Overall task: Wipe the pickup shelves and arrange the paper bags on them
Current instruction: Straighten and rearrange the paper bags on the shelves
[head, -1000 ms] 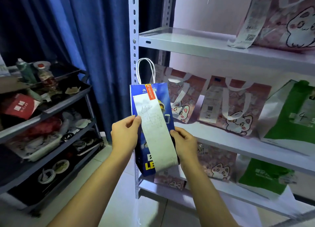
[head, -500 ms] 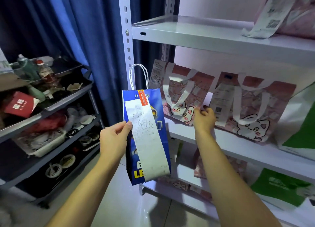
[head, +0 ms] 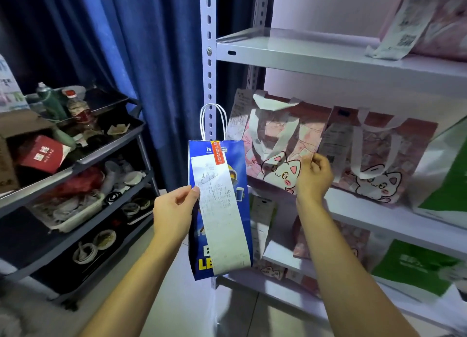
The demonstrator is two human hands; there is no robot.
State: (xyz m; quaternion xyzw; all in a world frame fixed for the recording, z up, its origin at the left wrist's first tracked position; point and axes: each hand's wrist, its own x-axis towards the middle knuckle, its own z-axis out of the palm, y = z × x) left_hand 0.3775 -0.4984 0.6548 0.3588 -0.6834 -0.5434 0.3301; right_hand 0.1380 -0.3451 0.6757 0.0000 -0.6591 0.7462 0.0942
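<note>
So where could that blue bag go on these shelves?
Best on the upper shelf: bare from its left post to the receipt hanging off the pink bag at far right. The middle shelf is crowded, two cat bags and a green bag side by side.

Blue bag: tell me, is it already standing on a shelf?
No, the blue bag hangs in front of the rack, gripped by the left hand, resting on no shelf.

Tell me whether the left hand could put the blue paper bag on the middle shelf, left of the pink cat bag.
Probably not yet: the pink cat-printed bag fills the middle white metal shelf's left end. The right hand pinches its edge; the left hand holds the blue paper bag in front.
</note>
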